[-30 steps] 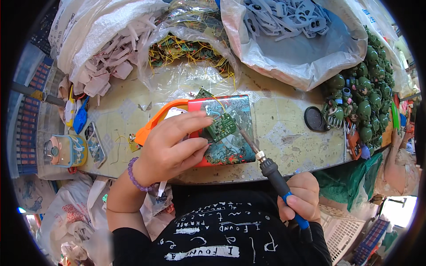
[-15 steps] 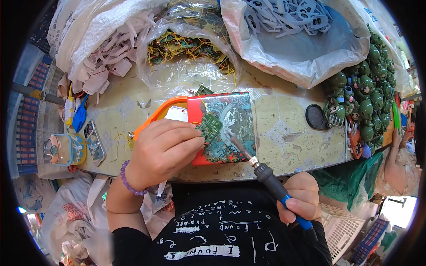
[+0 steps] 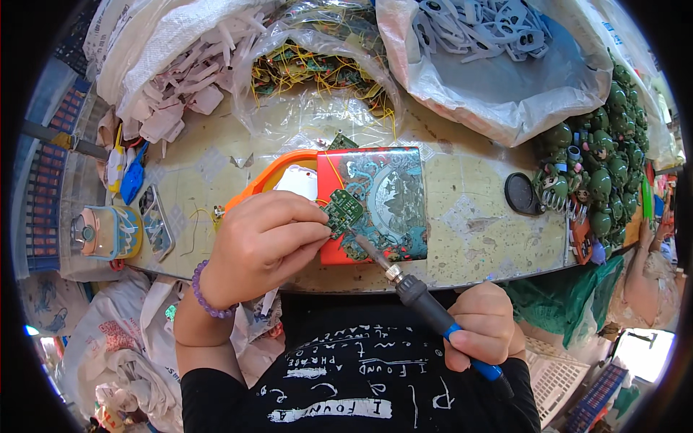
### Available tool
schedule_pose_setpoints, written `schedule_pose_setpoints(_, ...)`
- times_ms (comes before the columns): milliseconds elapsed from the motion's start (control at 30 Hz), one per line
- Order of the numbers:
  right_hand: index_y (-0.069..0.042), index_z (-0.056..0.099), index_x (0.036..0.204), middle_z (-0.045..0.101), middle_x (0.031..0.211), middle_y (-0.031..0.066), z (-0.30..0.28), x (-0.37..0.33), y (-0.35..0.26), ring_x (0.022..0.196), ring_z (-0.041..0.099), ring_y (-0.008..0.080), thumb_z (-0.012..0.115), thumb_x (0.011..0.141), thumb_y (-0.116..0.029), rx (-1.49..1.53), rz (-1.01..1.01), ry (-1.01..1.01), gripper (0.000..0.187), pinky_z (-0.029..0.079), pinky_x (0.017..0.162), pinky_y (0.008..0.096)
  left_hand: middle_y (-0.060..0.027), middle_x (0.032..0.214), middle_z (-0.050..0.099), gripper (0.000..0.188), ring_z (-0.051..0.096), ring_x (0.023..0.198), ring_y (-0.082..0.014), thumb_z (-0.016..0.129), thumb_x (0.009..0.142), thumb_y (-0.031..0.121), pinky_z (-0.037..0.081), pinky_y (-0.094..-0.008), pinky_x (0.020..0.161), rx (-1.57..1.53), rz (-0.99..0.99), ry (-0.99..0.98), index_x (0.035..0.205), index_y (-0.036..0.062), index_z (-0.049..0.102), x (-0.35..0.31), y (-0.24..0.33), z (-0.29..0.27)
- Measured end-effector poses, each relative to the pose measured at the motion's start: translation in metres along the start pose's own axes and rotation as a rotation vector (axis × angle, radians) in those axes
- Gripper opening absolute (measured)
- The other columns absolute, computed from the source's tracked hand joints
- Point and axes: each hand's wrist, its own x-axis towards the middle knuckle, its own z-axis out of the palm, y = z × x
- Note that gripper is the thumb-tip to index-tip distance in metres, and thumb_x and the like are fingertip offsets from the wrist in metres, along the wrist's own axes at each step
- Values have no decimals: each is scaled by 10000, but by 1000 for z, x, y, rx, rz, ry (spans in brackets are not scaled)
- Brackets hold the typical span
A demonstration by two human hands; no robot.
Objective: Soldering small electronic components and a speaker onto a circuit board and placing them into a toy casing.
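Note:
Between its thumb and fingers, my left hand (image 3: pixel 271 242) pinches a small green circuit board (image 3: pixel 346 209) by its left edge. A yellow wire rises from the board. My right hand (image 3: pixel 482 328) grips a soldering iron (image 3: pixel 426 298) by its black and blue handle. The iron's tip reaches the lower edge of the circuit board; whether it touches cannot be made out. Beneath the board lies a flat red box (image 3: pixel 393 202) with a patterned dark teal top. An orange-rimmed holder (image 3: pixel 253 182) with a white piece (image 3: pixel 297 182) sits at the box's left side.
At the back, a plastic bag (image 3: pixel 317 76) holds wired circuit boards, between sacks of white plastic parts (image 3: pixel 177 101) and pale grey parts (image 3: pixel 480 32). Green figurines (image 3: pixel 603 173) crowd the right edge, near a round black lid (image 3: pixel 521 193). A phone (image 3: pixel 157 222) and cup (image 3: pixel 108 232) stand left.
The soldering iron has moved left, its tip now at the circuit board's lower edge. The board has tilted a little in my left hand. The whole view has shifted slightly.

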Motion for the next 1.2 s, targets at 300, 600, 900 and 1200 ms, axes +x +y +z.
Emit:
schedule_pose_setpoints(300, -32, 592, 964, 596, 726, 49, 0, 1, 1, 585, 583, 177, 722, 847, -310, 55, -16, -52, 328, 481, 460, 262, -69, 854, 647, 163, 657, 789, -249, 727, 652, 12, 538, -351, 678, 6, -9, 34, 784, 39, 635, 0, 2, 5)
schedule_pose_setpoints(600, -26, 585, 984, 593, 717, 47, 2, 4, 1, 584, 578, 176, 739, 833, -282, 90, -35, -100, 334, 471, 451, 255, -57, 854, 643, 185, 651, 785, -248, 740, 616, -6, 525, -351, 679, 57, -18, 31, 758, 60, 641, 0, 3, 7)
schedule_pose_setpoints(900, -33, 575, 1005, 593, 712, 47, 6, 8, -1, 563, 569, 162, 749, 822, -277, 78, -27, -121, 351, 446, 432, 246, -54, 856, 636, 181, 647, 788, -250, 736, 616, -3, 524, -355, 678, 67, -20, 30, 755, 60, 637, 0, 4, 7)
schedule_pose_setpoints(1200, -35, 593, 939, 560, 684, 29, 8, 11, 0, 544, 520, 142, 741, 823, -270, 32, -83, -140, 302, 401, 421, 230, -54, 859, 636, 184, 647, 808, -256, 730, 615, -14, 527, -364, 700, 57, -27, 32, 755, 53, 631, 0, 4, 8)
